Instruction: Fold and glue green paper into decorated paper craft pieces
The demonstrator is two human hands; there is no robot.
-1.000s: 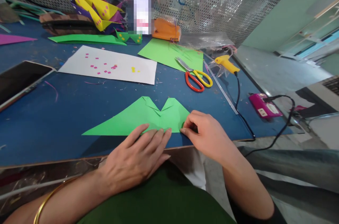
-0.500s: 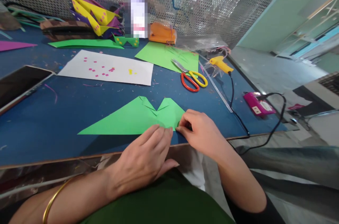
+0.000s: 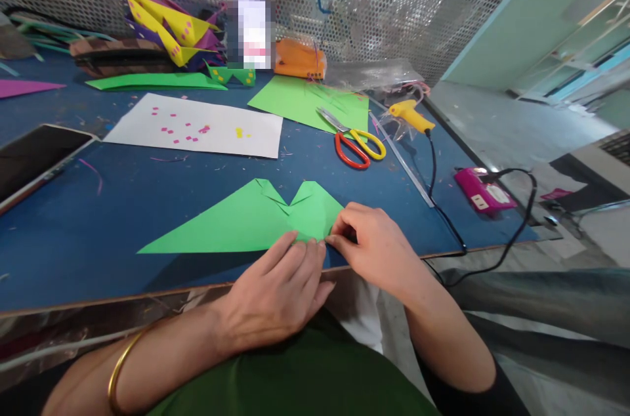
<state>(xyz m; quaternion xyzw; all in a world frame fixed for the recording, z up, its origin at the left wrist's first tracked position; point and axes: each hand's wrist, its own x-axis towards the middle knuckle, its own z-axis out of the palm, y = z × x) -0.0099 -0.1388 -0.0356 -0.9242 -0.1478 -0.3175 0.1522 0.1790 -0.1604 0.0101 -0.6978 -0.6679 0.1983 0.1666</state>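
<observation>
1. The folded green paper (image 3: pixel 256 219) lies flat on the blue counter (image 3: pixel 123 206) just ahead of both hands; it is a long triangle tapering leftward, with two small folded flaps forming a notch on its far edge.
2. The left hand (image 3: pixel 275 291) rests palm down, fingers loosely extended, fingertips pressing the paper's near edge.
3. The right hand (image 3: pixel 374 245) is curled, pinching the paper's right corner.
4. Beyond the right hand lie scissors (image 3: pixel 357 144) and a yellow glue gun (image 3: pixel 411 117).
5. Beyond the left hand, a white sheet (image 3: pixel 197 130) carries small pink and yellow squares.
</observation>
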